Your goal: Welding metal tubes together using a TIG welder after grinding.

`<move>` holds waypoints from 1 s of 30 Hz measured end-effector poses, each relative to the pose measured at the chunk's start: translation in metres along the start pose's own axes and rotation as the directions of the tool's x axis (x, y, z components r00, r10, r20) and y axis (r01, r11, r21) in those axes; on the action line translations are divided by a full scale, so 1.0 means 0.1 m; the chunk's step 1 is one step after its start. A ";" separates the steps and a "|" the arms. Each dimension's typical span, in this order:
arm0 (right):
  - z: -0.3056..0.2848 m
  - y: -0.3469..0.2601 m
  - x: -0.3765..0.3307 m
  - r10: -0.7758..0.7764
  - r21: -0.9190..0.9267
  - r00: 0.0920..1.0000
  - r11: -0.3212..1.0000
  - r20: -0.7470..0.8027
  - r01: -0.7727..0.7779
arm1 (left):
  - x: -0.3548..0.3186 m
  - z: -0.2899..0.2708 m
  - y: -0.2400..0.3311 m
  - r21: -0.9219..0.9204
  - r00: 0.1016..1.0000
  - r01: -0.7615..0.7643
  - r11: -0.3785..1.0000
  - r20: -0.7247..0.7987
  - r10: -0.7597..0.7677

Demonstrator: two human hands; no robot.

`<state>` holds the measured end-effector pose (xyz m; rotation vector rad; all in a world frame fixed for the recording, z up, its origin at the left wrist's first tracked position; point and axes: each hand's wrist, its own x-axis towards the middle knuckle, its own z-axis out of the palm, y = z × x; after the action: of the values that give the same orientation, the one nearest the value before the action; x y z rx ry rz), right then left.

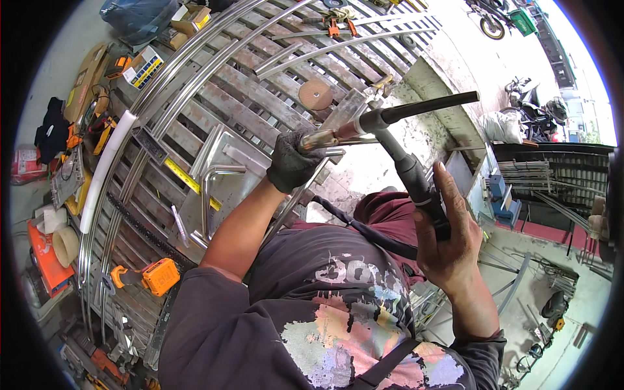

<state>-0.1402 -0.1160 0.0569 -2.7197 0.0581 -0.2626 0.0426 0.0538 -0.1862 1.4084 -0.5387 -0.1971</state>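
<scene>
In front of my chest is a TIG welding torch [398, 151], its long black back cap pointing right. My right hand [450, 227] is bare and grips the torch's black handle, with some fingers stretched along it. A dark glove covers my left hand [294, 158], whose fingers are closed round the pale, see-through cup at the torch's left end. The tip inside that hand is hidden. A black cable sleeve [364, 229] runs across my front. Just below the gloved hand, bent metal tubing [218, 170] lies on a metal sheet on the slatted bench.
Long curved metal tubes [195, 78] stretch over the slatted bench [237, 97]. A brown disc [316, 95], an orange clamp [334, 27] and a yellow-and-black power tool battery [160, 276] lie there. Boxes [143, 67] stand at the left. A motorcycle [493, 26] is far right.
</scene>
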 end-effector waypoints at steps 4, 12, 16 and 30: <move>0.01 0.01 0.00 0.002 0.011 1.000 1.000 -0.007 -0.002 | 0.02 0.00 0.07 0.052 0.999 -0.038 0.998 -0.003 0.039; 0.02 0.03 0.02 -0.057 -0.006 0.998 0.998 -0.002 0.057 | 0.01 -0.06 -0.09 0.022 0.997 0.003 1.000 0.071 -0.005; 0.02 0.01 0.00 -0.020 0.029 1.000 0.999 0.020 0.019 | -0.07 -0.06 -0.37 0.238 0.994 -0.070 0.969 0.101 0.047; 0.05 0.05 -0.03 -0.103 -0.032 0.993 0.994 -0.058 0.101 | 0.01 -0.03 -0.14 0.261 0.961 -0.275 0.925 0.048 0.272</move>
<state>-0.1418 -0.1186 0.0498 -2.7474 -0.0610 -0.3750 0.0471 0.0534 -0.1997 1.5730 -0.7870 0.0974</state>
